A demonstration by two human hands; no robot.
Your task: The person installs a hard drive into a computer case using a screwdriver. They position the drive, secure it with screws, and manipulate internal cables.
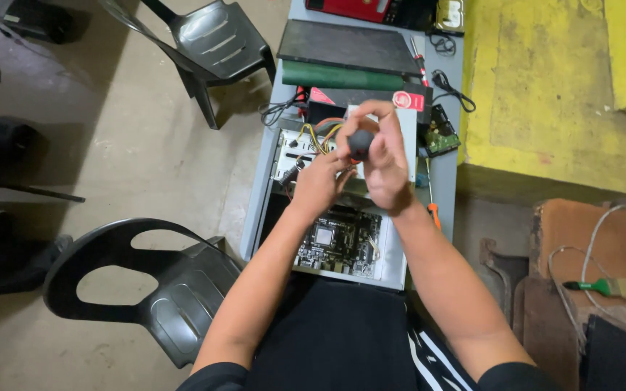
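While both hands meet above the open grey metal computer case (400, 268), a black round-handled screwdriver (360, 142) stands between them.
Right hand (385, 156) clasps its rigid, light handle; left hand (318, 181) pinches near the shaft, likely the steadiest hold.

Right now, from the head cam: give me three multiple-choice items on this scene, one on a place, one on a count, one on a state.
1. Where does the green-handled brush lie?
A. on the boards at lower right
B. inside the computer case
C. on a chair seat

2. How many dark plastic chairs show?
A. one
B. two
C. four

3. What is the state of the computer case?
A. closed
C. open, motherboard showing
B. upside down

Key: 1 A, the brush rests on the brown boards by a white cable. 2 B, one chair at top, another at lower left. 3 C, the motherboard lies bare below both hands, left and right, which hold a black-handled screwdriver.
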